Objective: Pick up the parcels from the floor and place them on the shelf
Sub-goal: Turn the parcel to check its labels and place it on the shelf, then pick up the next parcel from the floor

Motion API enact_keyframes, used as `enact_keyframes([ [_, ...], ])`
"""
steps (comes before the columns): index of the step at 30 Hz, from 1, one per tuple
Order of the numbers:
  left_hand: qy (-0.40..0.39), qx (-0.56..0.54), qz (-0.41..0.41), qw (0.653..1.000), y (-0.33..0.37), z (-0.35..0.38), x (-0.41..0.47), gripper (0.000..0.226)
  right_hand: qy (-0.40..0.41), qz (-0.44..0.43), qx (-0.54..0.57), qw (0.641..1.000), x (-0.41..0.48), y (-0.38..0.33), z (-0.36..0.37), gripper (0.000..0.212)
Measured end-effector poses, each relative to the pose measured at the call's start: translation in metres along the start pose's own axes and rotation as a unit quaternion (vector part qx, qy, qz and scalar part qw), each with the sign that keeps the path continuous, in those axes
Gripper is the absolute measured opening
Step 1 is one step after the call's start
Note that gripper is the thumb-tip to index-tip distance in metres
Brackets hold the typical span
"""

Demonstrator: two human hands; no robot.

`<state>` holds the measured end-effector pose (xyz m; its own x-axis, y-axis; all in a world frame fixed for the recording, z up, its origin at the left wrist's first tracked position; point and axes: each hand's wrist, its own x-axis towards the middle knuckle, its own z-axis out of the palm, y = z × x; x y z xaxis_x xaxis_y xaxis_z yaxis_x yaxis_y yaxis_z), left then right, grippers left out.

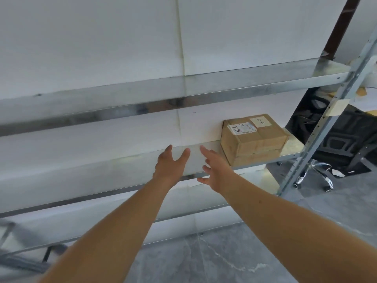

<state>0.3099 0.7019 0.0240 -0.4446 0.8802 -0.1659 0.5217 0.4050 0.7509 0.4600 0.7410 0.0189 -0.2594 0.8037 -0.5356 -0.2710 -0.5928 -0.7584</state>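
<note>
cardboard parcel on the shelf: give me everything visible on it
The parcel is a closed brown cardboard box, taped, with slightly crumpled edges. Its top carries a white printed label with handwritten digits and a pale handwritten note. A horizontal seam runs low on its front; one box or two stacked, unclear. It sits flat, slightly askew, at the right end of the shelf by the wall. The right hand is near, not touching.

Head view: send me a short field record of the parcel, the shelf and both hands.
parcel: cardboard, white labels on top, sitting on the middle shelf at its right end
left hand: spread, holds nothing, reaching over the middle shelf
right hand: spread, holds nothing, just left of the parcel
floor: no parcels in view
</note>
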Motion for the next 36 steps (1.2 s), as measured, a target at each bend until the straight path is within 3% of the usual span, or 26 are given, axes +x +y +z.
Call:
enact_keyframes([
  [5, 0.082, -0.041, -0.042, 0.995, -0.079, -0.094, -0.024, 0.088, -0.039, 0.011, -0.068, 0.997, -0.022, 0.042, 0.097, 0.086],
  [16, 0.231, -0.067, -0.127, 0.962, -0.284, -0.306, -0.118, 0.086, -0.235, 0.048, -0.156, 0.958, -0.08, 0.161, 0.318, 0.082],
  [26, 0.336, -0.107, -0.199, 0.914, -0.418, -0.401, -0.244, 0.086, -0.357, 0.086, -0.296, 0.882, -0.155, 0.311, 0.451, 0.079],
  [36, 0.449, -0.255, -0.312, 0.798, -0.51, -0.423, -0.334, 0.1, -0.475, 0.132, -0.388, 0.779, -0.206, 0.434, 0.528, 0.089],
])
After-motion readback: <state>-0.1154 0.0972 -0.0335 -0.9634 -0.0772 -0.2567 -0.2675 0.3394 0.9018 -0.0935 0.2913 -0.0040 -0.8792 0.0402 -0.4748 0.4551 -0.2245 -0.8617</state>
